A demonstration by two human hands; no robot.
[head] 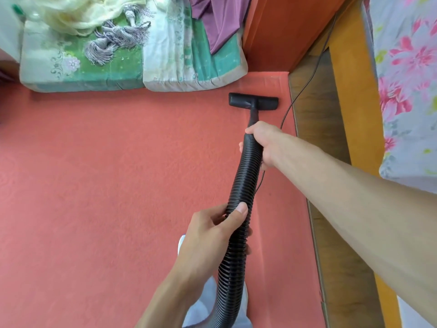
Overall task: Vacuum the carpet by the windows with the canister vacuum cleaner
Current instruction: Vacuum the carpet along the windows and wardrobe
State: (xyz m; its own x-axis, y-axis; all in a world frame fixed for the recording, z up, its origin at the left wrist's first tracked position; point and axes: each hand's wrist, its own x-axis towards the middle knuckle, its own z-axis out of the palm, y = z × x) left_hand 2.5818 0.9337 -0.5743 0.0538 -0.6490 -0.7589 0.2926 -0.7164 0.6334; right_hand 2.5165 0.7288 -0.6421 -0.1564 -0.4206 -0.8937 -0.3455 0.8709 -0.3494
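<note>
- A pink-red carpet (pixel 106 185) covers most of the floor.
- On the right the carpet stops at a strip of brown wood floor (pixel 314 119).
- Past that strip stands an orange wooden bed frame (pixel 350 91) with a flowery sheet (pixel 406 79) on it.
- At the far side two green cushions (pixel 78 67) lie side by side, touching the carpet's far edge.
- A cream curtain (pixel 71 17), grey tassels (pixel 111 41) and a purple cloth (pixel 222 22) lie on top of the cushions.
- The black brush head (pixel 253 102) sits flat on the carpet, far and to the right, just near the right cushion and close to the carpet's right edge.
- A thin black cord (pixel 289 107) runs down the right side and lies on the carpet just beside the brush head.
- The ribbed black hose (pixel 241 185) comes back from the brush head toward the person.
- The right hand (pixel 260 145) has its fingers wrapped around the far end of the hose.
- The left hand (pixel 212 235) holds the hose nearer, fingers curled under it and thumb on top.
- The cord slips behind the right hand, and the hose runs off the near edge.
- A leg in pale trousers (pixel 201 304) is partly hidden under the left arm.
</note>
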